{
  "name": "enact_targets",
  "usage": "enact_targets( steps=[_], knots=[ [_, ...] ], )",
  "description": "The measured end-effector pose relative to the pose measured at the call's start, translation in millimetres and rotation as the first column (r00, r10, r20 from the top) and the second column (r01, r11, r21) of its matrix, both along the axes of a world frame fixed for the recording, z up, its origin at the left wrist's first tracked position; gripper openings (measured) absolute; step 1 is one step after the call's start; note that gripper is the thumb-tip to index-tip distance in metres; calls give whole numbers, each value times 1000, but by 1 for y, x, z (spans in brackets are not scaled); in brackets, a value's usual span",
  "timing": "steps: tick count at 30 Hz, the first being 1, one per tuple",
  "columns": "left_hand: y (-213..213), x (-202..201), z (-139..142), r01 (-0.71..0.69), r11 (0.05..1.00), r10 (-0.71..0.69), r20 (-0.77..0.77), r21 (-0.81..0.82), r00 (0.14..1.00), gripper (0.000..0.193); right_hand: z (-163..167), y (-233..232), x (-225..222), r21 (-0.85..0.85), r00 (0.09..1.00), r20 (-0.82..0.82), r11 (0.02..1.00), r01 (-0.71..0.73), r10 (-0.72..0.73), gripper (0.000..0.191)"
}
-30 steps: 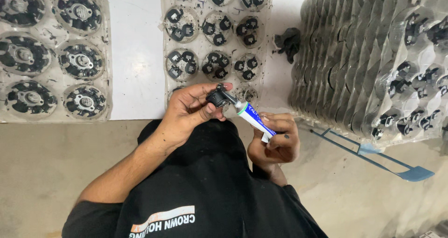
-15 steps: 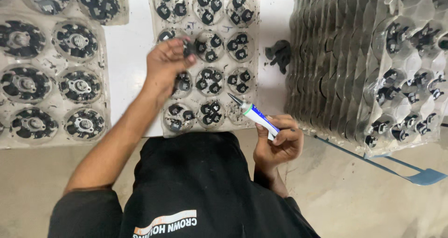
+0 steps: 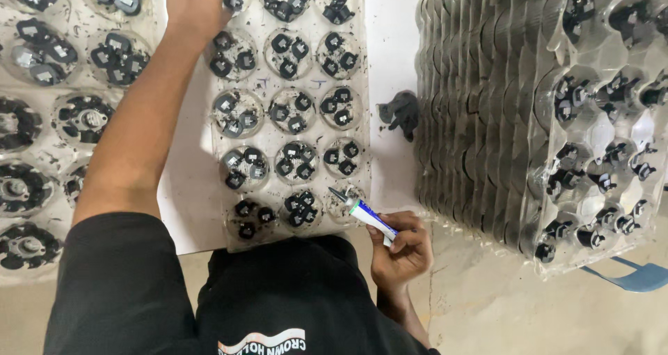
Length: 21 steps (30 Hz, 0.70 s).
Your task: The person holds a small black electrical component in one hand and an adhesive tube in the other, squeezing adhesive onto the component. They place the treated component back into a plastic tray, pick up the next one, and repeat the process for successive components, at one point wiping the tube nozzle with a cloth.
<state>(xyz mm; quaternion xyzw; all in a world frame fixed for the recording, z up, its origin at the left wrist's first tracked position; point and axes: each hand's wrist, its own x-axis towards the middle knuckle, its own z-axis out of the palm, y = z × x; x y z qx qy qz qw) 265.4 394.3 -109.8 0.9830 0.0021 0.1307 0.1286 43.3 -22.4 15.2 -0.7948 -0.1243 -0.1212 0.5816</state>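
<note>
My left hand [image 3: 195, 5] reaches far up to the top-left pocket of a clear plastic tray [image 3: 362, 129], fingers closed on a small black part [image 3: 233, 0] there. The tray's round pockets hold groups of small black parts [image 3: 292, 111]. My right hand [image 3: 402, 247] stays low near my body, gripping a small white and blue tube [image 3: 365, 214] with its dark nozzle pointing up-left over the tray's bottom-right pocket.
Trays of larger round black parts [image 3: 83, 118] lie on the left. A tall stack of clear trays [image 3: 480, 118] stands on the right, with a filled tray [image 3: 598, 139] leaning on it. A loose black part [image 3: 400, 113] lies between. Blue strip [image 3: 633, 277] at lower right.
My left hand has travelled from beside the tube tip up the tray to its top-left pocket, carrying the black part. My right hand with the tube has stayed nearly still.
</note>
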Motion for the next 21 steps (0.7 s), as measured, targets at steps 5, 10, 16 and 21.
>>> enact_targets(
  steps=[5, 10, 16, 21],
  knots=[
    [-2, 13, -7, 24, 983, -11, -73, 182, 997, 15, -4, -7, 7, 19, 1000, -26, 1000, -8, 9, 42],
    [-6, 19, -6, 39, 980, -16, -115, 194, 993, 19, -7, -14, 16, 19, 999, -47, 1000, 9, -8, 42],
    [-32, 34, 16, 133, 983, -126, -62, 126, 990, 55, -8, -26, 25, 16, 999, -50, 1000, 21, -20, 42],
    [-52, 56, 20, 285, 934, -223, -272, 216, 936, 41, -8, -35, 26, 44, 997, -76, 998, 37, -34, 43]
  ],
)
